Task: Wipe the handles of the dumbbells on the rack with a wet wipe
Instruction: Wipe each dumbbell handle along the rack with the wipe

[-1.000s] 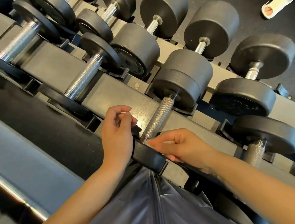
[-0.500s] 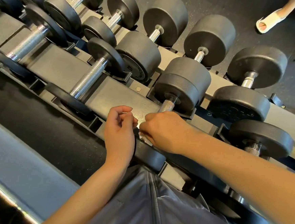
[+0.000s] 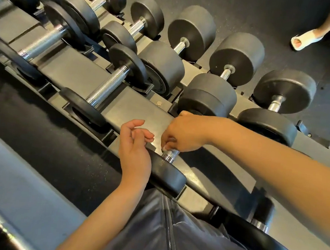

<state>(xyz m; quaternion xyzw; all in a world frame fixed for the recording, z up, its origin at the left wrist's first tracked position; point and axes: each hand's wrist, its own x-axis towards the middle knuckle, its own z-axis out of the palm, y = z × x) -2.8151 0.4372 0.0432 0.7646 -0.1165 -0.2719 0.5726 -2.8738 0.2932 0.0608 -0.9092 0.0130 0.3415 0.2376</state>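
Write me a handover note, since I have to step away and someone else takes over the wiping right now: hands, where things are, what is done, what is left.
Right hand: wrapped round the knurled handle of the front-row dumbbell, low on it, near the front plate. No wipe shows; it may be hidden in the grip.
Left hand: holds nothing, fingers loosely curled, beside that plate.
Done: cannot tell which handles are already wiped.
Left: finish this handle, then check the neighbouring handle and the back-row dumbbells on the rack.
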